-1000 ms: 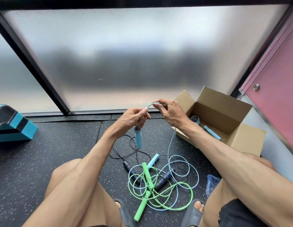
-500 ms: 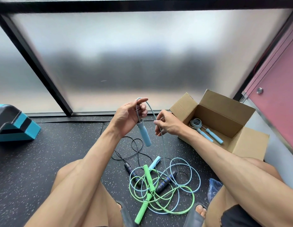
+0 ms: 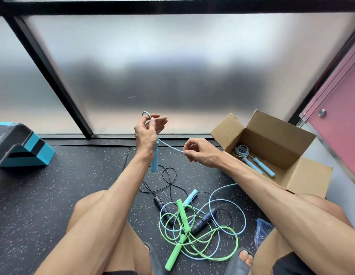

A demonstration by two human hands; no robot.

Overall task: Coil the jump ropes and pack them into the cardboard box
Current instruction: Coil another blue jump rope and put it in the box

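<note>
A seated person's left hand pinches a loop of the light-blue jump rope, its handle hanging below; the right hand pinches its cord just beside, at 4 o'clock; the cardboard box sits open at 3 o'clock, a coiled rope inside — the green jump rope and black jump rope lie tangled at 6 o'clock.

Two bare forearms, hands raised.
Left hand higher, pinching blue rope; right hand lower, fingers curled, pinching same rope.

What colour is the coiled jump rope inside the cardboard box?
Grey coiled cord with light blue handles, best in the head view.
</note>
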